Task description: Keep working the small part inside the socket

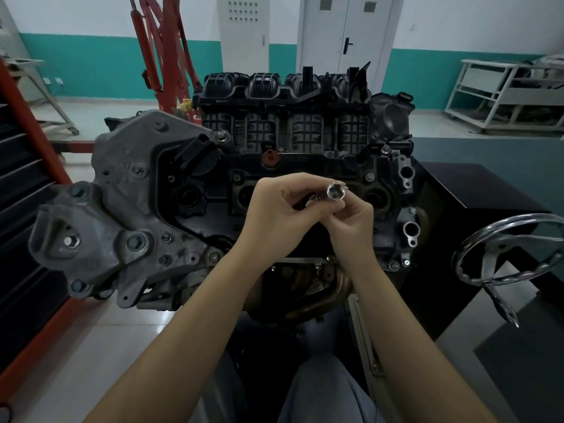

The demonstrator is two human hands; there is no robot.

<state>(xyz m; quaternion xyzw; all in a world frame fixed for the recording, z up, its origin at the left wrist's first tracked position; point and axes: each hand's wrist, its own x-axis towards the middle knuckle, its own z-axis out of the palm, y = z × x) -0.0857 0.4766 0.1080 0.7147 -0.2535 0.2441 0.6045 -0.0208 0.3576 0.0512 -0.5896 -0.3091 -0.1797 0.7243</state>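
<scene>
Two bare forearms rise from the bottom edge and meet above the middle of the engine (152,209). The left hand (271,218) is turned palm-inward, its fingers (297,186) curled over and pinching the hidden near end of a small metal socket (335,191). The right hand (351,222) comes up from the other side, wrist bent, its fingers (338,209) pressed together under the socket and pinching it from below, so that the shiny open end faces the camera. The socket is held in the air between both hands, just above the dark valve cover (213,190), not touching it. To the right, nearer than the engine's far side, a chrome hand wheel (500,254) stands on the black stand. Behind the hands runs the ribbed black intake manifold (283,87). Farther back a red hoist (164,47) stands on the floor, with a grey door (348,32) and a white rack (503,93) by the teal-banded wall.
</scene>
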